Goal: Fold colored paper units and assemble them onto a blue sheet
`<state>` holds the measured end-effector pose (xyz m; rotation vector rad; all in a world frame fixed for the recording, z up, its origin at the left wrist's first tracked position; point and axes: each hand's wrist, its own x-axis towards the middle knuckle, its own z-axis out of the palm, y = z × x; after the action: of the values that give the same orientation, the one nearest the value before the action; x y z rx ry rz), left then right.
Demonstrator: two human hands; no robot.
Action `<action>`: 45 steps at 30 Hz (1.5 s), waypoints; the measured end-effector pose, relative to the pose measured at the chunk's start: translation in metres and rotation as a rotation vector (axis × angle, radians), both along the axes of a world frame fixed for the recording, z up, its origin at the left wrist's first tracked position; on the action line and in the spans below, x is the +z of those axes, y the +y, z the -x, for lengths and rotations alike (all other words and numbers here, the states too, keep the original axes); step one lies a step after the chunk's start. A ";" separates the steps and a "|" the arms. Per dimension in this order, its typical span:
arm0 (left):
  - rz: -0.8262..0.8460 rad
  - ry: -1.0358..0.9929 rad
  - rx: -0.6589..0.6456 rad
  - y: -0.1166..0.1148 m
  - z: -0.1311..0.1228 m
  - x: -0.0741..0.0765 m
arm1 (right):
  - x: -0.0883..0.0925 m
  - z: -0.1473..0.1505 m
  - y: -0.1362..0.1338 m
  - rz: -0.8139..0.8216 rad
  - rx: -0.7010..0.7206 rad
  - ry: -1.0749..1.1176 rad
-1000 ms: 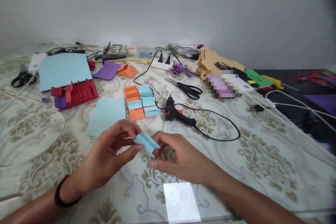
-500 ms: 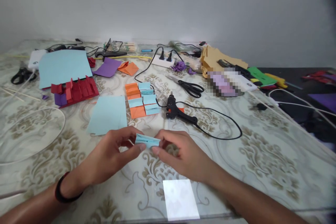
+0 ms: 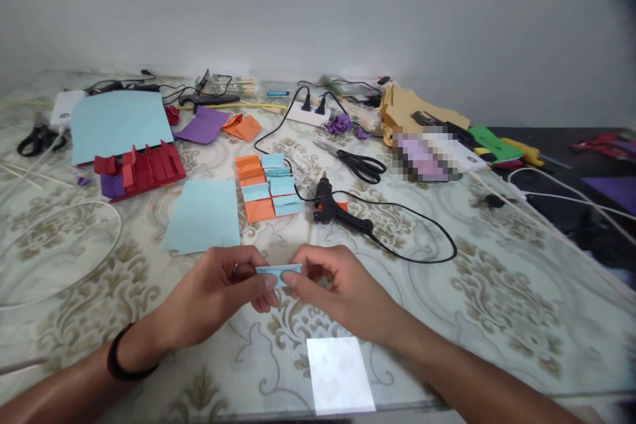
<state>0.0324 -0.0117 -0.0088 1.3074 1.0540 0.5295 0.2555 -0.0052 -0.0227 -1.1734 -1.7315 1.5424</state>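
Note:
A small folded piece of light blue paper (image 3: 279, 270) is held between my two hands above the table. My left hand (image 3: 226, 288) pinches its left end, thumb on the near side. At the right end, my right hand (image 3: 330, 285) grips it with the thumb pressed on the front. Beyond my hands lie light blue paper sheets (image 3: 203, 215) and a block of folded orange and blue paper pieces (image 3: 269, 189). A black glue gun (image 3: 340, 209) rests to the right of that block.
Black-handled scissors (image 3: 355, 164) lie behind the glue gun, whose cord loops right. A white power strip (image 3: 308, 114) stands near the wall. Folded red paper (image 3: 154, 172) sits at left, brown paper (image 3: 417, 109) at back right. A white square (image 3: 340, 376) shows at the front.
Both thumbs have come onto the near face of the folded blue paper, and it has tilted so less of its inside shows. Fingers of my left hand now show beneath it.

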 end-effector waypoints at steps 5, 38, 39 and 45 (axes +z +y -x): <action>-0.007 -0.016 -0.003 -0.001 0.000 0.001 | -0.002 0.001 -0.001 0.178 -0.005 0.144; -0.029 0.069 -0.066 -0.002 0.001 0.000 | -0.004 0.000 0.001 0.123 0.042 0.126; -0.017 0.055 -0.062 -0.001 0.001 0.000 | -0.003 0.000 0.000 0.068 0.045 0.113; -0.049 0.060 -0.121 0.001 -0.001 0.005 | -0.002 -0.001 0.001 -0.137 0.091 0.054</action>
<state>0.0334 -0.0105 -0.0041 1.4282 1.0095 0.4291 0.2569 -0.0039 -0.0248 -0.9897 -1.8457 1.4679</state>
